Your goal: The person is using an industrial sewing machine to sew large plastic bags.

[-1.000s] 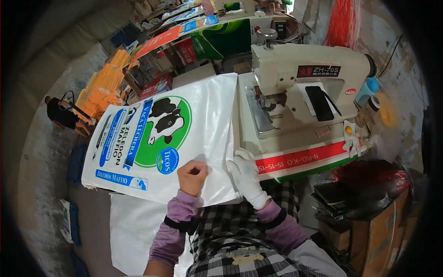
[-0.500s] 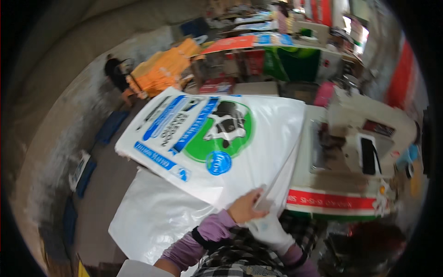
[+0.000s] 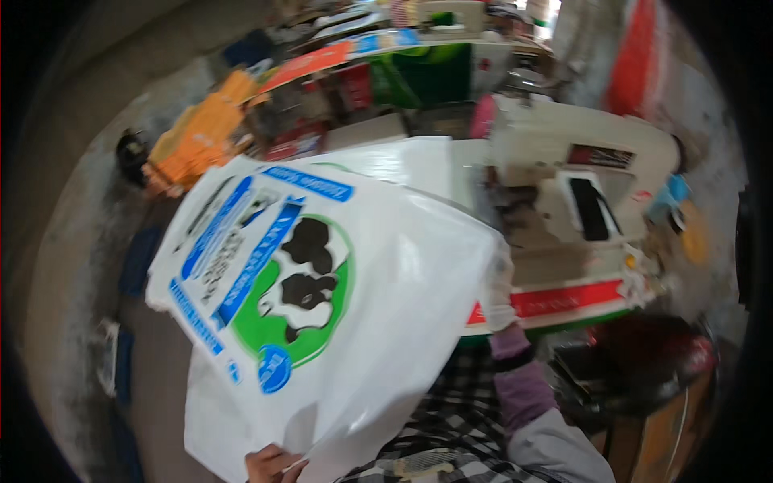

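A large white plastic sack (image 3: 403, 249), printed with a cow's head on a green oval and blue bands, spreads across the middle. My left hand (image 3: 274, 464), bare, pinches the sack's near edge at the bottom of the view. At the sack's right corner my right hand (image 3: 498, 290), in a white glove, grips the edge; its fingers are partly behind the plastic and blurred. More white sacking (image 3: 213, 410) lies underneath. Just right of the gloved hand stands a cream sewing machine (image 3: 600, 161) on a pale table with a red strip (image 3: 555, 304) along its front.
A phone (image 3: 590, 208) rests against the sewing machine. Dark plastic bags (image 3: 636, 362) sit below the table at the right. Beyond the sack are orange sacking (image 3: 197, 133), a cardboard box (image 3: 366, 133) and a green sheet (image 3: 423, 74). Dark blue objects line the left wall.
My hands have parted: the left went down and left with the near edge, the right went up to the right corner. The sack has turned and shifted left in view.
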Demonstrator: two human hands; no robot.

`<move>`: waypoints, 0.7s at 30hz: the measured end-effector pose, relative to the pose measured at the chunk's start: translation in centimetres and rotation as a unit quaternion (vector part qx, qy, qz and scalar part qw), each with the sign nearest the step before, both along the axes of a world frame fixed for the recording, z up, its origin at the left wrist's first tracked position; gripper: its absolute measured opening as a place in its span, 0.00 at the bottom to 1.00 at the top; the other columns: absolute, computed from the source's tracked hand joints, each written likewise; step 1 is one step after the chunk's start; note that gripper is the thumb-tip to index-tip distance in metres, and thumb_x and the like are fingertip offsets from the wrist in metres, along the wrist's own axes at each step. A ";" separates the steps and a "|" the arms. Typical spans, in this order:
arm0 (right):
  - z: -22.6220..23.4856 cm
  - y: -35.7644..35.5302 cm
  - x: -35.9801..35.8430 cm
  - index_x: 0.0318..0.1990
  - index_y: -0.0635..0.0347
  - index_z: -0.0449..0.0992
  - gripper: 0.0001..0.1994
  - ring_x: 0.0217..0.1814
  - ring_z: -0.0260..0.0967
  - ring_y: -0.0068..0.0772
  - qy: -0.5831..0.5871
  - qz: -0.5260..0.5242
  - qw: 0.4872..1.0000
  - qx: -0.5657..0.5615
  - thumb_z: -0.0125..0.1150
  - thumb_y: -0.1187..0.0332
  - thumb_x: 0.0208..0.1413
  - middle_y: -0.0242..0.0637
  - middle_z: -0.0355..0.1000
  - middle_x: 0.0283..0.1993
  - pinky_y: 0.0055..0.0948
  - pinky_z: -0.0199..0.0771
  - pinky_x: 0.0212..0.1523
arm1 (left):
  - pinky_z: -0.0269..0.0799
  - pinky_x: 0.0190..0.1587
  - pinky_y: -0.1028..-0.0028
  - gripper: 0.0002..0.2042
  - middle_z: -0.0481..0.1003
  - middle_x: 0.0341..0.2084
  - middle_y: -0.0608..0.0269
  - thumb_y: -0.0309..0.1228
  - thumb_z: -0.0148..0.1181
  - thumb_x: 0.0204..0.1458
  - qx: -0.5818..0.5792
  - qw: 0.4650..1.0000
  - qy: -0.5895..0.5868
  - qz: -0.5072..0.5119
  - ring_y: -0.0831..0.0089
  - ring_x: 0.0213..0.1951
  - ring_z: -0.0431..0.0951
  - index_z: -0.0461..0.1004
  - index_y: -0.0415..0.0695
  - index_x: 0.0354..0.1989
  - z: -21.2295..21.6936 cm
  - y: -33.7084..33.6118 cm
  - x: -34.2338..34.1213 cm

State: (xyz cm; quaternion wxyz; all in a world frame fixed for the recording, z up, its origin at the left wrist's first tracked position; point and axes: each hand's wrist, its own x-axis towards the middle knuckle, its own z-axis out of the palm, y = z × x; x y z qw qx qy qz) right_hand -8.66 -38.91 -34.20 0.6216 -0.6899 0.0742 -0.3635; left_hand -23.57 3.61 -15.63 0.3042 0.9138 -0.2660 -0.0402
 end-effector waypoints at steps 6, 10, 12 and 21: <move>2.5 -0.7 -1.1 0.44 0.64 0.68 0.15 0.49 0.63 0.45 -0.029 -0.239 0.952 -0.189 0.57 0.78 0.46 0.43 0.65 0.46 0.34 0.64 0.50 | 0.65 0.20 0.70 0.12 0.72 0.19 0.56 0.20 0.58 0.45 0.084 0.996 -0.027 0.022 0.65 0.18 0.70 0.79 0.45 0.39 -1.3 1.9 0.1; 5.2 -3.7 -3.3 0.40 0.62 0.69 0.15 0.53 0.60 0.49 -0.070 -0.326 0.925 -0.184 0.61 0.76 0.42 0.43 0.65 0.47 0.40 0.61 0.54 | 0.66 0.20 0.70 0.12 0.73 0.20 0.56 0.20 0.57 0.47 0.057 0.997 -0.037 0.031 0.65 0.18 0.70 0.78 0.45 0.40 -2.8 2.4 -0.4; 8.0 -4.4 -2.9 0.40 0.59 0.70 0.14 0.55 0.59 0.49 -0.097 -0.226 0.925 -0.289 0.61 0.76 0.42 0.42 0.65 0.49 0.42 0.59 0.56 | 0.71 0.28 0.69 0.12 0.75 0.26 0.54 0.20 0.53 0.49 0.149 0.988 0.028 0.016 0.64 0.25 0.74 0.78 0.46 0.40 -4.2 4.8 -1.8; 11.1 6.5 -12.5 0.34 0.63 0.74 0.10 0.38 0.71 0.41 0.068 0.494 0.866 -0.038 0.59 0.71 0.42 0.41 0.70 0.32 0.36 0.72 0.38 | 0.75 0.44 0.64 0.19 0.73 0.40 0.51 0.39 0.44 0.60 -0.552 0.821 0.002 0.144 0.62 0.44 0.75 0.65 0.37 0.52 -2.7 9.3 25.3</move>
